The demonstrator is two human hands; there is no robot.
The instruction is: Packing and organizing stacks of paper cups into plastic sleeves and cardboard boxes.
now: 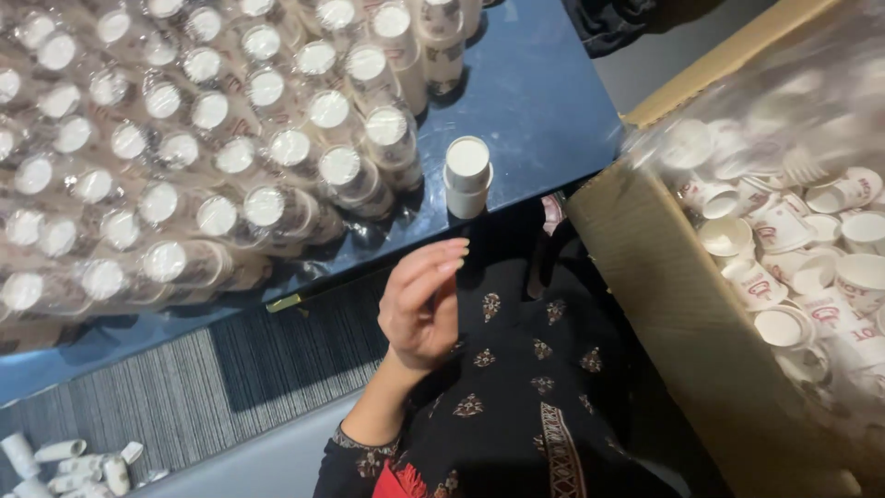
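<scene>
My fingers [441, 263] are straight and loosely together, tips pointing up toward the near edge of the tabletop [544, 101]; nothing sits between them or in the palm, so my left hand [422, 309] is open and empty. It hangs in the air over my lap, off the tabletop, palm turned sideways.

Nearest thing: a short stack of white paper cups [467, 175], standing alone just inside the near edge of the tabletop. It lies straight ahead of my fingertips and a touch to the right, near but not touching, with the edge of the tabletop between us. Its long axis is upright, closed base up, so it looks like the cups sit upside down.

Just left of that stack, apart from it, the wrapped cup sleeves [184, 157] fill the tabletop all the way to its far left side, standing close-packed in clear plastic, tilted a little.

To my right, a cardboard box [664, 304] stands beside the right edge of the tabletop, lined with a clear bag and full of loose cups [793, 267] lying every way, white with red print.

My right hand is not in view, so the left is the only one I can place against the stack. A few more loose cups [69, 461] lie on the floor at lower left, well apart.
</scene>
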